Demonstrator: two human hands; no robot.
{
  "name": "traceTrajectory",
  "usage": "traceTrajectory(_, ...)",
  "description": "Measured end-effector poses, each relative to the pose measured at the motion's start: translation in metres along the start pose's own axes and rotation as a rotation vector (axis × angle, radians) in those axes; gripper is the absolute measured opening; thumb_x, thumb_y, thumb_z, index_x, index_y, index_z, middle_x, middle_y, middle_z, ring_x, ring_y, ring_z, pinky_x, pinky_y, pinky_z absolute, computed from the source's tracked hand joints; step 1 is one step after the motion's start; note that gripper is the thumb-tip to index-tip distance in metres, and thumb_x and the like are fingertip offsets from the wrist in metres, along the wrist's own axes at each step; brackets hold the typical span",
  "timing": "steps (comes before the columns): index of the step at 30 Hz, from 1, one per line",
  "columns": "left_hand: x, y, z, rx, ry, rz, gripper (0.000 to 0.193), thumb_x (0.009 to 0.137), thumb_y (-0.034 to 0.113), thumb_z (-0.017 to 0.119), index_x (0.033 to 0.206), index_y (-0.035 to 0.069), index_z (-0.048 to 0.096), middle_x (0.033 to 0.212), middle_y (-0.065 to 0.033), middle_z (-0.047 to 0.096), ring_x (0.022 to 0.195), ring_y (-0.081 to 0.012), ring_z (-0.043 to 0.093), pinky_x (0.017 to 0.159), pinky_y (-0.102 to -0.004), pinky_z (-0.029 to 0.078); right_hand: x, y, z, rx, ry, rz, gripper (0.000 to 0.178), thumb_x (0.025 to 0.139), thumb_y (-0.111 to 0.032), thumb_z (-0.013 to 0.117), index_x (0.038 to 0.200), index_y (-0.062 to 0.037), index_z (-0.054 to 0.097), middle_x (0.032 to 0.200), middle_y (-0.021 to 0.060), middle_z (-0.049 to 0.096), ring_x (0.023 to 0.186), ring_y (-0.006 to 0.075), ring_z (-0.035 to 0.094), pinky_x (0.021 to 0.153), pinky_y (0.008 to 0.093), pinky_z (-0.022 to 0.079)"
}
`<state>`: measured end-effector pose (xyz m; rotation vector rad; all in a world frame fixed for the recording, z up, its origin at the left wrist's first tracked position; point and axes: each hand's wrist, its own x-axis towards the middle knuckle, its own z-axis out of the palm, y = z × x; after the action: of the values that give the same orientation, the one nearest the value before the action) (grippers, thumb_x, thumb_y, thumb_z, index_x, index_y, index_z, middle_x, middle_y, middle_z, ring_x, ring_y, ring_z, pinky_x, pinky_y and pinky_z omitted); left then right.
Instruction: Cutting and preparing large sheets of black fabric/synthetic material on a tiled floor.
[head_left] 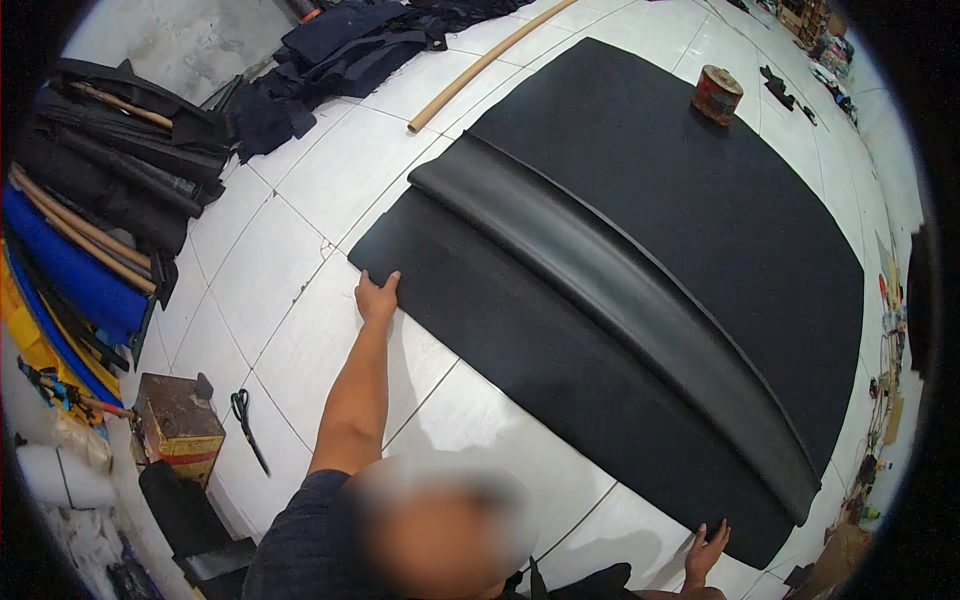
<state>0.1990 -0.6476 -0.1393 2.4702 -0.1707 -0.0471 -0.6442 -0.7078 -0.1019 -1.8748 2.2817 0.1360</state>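
Observation:
A large black sheet point(620, 330) lies over the floor tiles, with a smooth, shinier band point(610, 290) bulging and curling across it lengthwise. At its near left corner my left hand point(378, 297) holds the edge, thumb and a finger showing apart and the other fingers partly hidden. My right hand point(706, 553) is at the near edge toward the right end, its fingertips over the sheet's border. Both hands are low, close to the floor. A rusty red tin can point(717, 95) stands upright on the sheet's far right part.
Black scissors point(248, 430) lie on the tiles at left, beside a worn box point(180, 425). Stacked dark material point(120, 150) and a blue roll point(75, 260) line the left side. A long tan tube point(490, 65) lies beyond the sheet. Assorted small items line the right wall.

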Motion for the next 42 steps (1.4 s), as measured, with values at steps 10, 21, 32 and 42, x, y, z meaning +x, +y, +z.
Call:
traceTrajectory(10, 0.004, -0.013, -0.008, -0.053, -0.019, 0.009, 0.086, 0.073, 0.044, 0.079, 0.135, -0.007, 0.049, 0.106, -0.0199, 0.061, 0.102, -0.0331, 0.058, 0.093, -0.0389, 0.047, 0.005, 0.006, 0.003, 0.126, -0.034, 0.018, 0.060, 0.099, -0.038, 0.051, 0.144, 0.0003, 0.037, 0.149, 0.0306, 0.029, 0.137, 0.0457, 0.032, 0.112, 0.0498, 0.031)
traceTrajectory(21, 0.107, -0.084, -0.013, 0.329, -0.029, 0.756, 0.058, 0.076, 0.053, 0.075, 0.095, -0.001, 0.070, 0.075, -0.0084, 0.068, 0.069, -0.0183, 0.061, 0.066, -0.0411, 0.048, 0.004, -0.010, 0.033, 0.367, 0.037, -0.119, 0.057, 0.088, -0.023, 0.068, 0.136, 0.0006, 0.048, 0.145, 0.0258, 0.039, 0.136, 0.0387, 0.036, 0.114, 0.0448, 0.029)
traceTrajectory(32, -0.094, 0.035, 0.005, 0.083, -0.318, 1.015, 0.054, 0.087, 0.024, 0.069, 0.135, 0.004, 0.053, 0.133, -0.0220, 0.050, 0.123, -0.0372, 0.046, 0.107, -0.0449, 0.035, -0.009, -0.004, -0.018, -0.021, 0.138, -0.370, 0.051, 0.082, -0.023, 0.071, 0.129, -0.0080, 0.057, 0.136, 0.0160, 0.052, 0.124, 0.0338, 0.050, 0.106, 0.0450, 0.037)
traceTrajectory(42, -0.184, 0.029, -0.016, 0.341, -0.801, 1.259, 0.048, 0.083, 0.005, 0.071, 0.129, 0.011, 0.061, 0.144, -0.0163, 0.045, 0.136, -0.0362, 0.039, 0.114, -0.0471, 0.031, -0.011, 0.002, 0.009, 0.224, 0.230, -0.449, 0.045, 0.083, -0.020, 0.072, 0.125, -0.0099, 0.063, 0.131, 0.0146, 0.057, 0.123, 0.0334, 0.052, 0.106, 0.0425, 0.041)
